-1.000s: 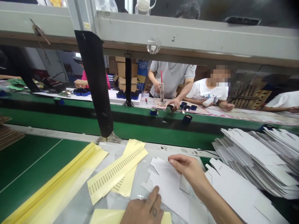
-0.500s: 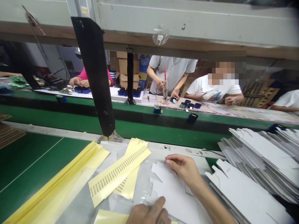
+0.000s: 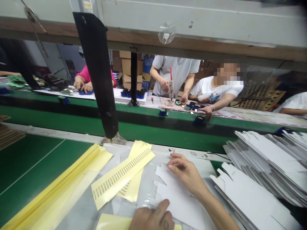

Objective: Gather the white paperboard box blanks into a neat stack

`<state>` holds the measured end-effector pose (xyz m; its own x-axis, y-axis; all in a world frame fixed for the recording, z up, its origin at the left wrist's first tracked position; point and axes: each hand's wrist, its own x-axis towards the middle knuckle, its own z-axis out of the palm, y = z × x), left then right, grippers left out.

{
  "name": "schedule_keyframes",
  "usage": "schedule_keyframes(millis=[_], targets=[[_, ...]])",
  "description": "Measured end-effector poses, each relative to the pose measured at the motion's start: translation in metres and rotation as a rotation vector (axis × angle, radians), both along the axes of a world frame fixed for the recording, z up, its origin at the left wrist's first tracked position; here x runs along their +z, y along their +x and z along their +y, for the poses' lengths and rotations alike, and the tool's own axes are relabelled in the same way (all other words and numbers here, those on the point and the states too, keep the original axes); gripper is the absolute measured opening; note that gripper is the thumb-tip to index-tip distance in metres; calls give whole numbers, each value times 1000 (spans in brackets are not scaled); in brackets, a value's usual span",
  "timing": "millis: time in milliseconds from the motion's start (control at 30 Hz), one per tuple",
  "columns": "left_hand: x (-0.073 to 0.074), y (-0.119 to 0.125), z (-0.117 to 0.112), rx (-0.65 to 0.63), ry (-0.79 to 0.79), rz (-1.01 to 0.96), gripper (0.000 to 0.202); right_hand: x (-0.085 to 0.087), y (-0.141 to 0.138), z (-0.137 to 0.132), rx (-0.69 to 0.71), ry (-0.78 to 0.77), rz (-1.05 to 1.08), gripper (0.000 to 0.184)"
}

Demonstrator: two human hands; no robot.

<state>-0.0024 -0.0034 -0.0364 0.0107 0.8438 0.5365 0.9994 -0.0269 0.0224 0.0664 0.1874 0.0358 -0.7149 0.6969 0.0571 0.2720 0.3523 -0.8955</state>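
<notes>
A flat white die-cut carton blank (image 3: 178, 199) lies on a clear plastic sheet in front of me. My right hand (image 3: 185, 172) rests on its far end, fingers curled, thumb and forefinger pinched at the top edge. My left hand (image 3: 153, 218) presses on the blank's near edge with a finger stretched forward. Just left of the blank lies a yellow label sheet (image 3: 121, 175) with rows of small printed labels.
Stacks of white carton blanks (image 3: 266, 166) fill the right side. Yellow backing strips (image 3: 57, 188) lie at the left on the green mat. A black post (image 3: 100, 80) stands ahead. Beyond the green conveyor (image 3: 144, 124), several people work at small blue parts.
My right hand has slid toward the blank's far edge and its fingers have closed there. My left hand has drawn lower in view. Across the belt, a person's hand reached to a blue part.
</notes>
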Motion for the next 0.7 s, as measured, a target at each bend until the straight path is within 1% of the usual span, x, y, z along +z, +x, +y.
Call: schedule_keyframes(millis=[100,233,500,700], targets=[[0,-1,0,17,-16,-15,13,-1,0,-2,11,16,-32,28],[3,-1,-1,0,4,20,14,-3,0,-6,24,20,-71,31],[6,-1,0,-6,-4,5,15,-6,2,-11,63,-30,-133,29],[4,-1,0,-2,-1,-4,15,-10,-1,-10,55,-6,-164,28]])
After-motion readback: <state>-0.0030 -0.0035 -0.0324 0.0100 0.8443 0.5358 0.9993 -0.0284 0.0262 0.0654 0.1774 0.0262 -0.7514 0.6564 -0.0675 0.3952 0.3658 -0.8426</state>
